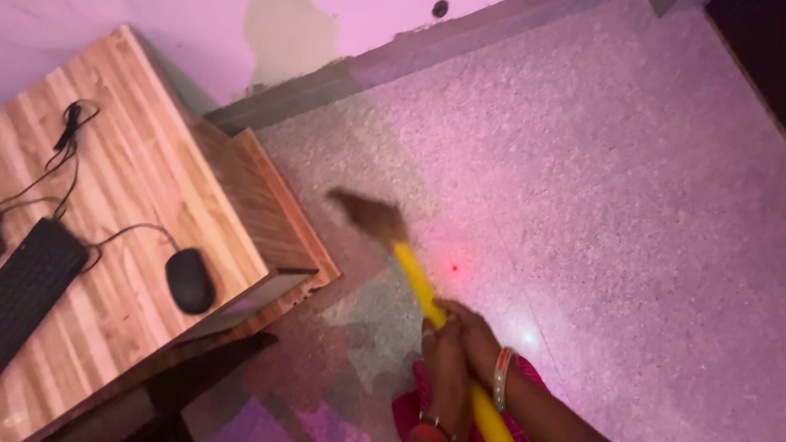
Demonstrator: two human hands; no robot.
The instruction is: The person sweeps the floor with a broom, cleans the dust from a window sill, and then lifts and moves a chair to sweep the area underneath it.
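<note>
A broom with a yellow handle (416, 278) and a brown bristle head (370, 214) reaches out over the speckled floor (589, 188), its head blurred near the desk's corner. My right hand (475, 331) grips the handle higher up, a bangle on its wrist. My left hand (446, 368) wraps the handle just below it, closer to my body. Both hands are closed around the handle. The lowest part of the handle passes between my arms.
A wooden desk (155, 155) stands at the left with a black mouse (190, 280), a black keyboard (33, 282) and cables. A lower wooden shelf (278, 213) juts out beside it. The wall's base (393, 61) runs along the top. A small red light dot (454, 268) lies on the floor.
</note>
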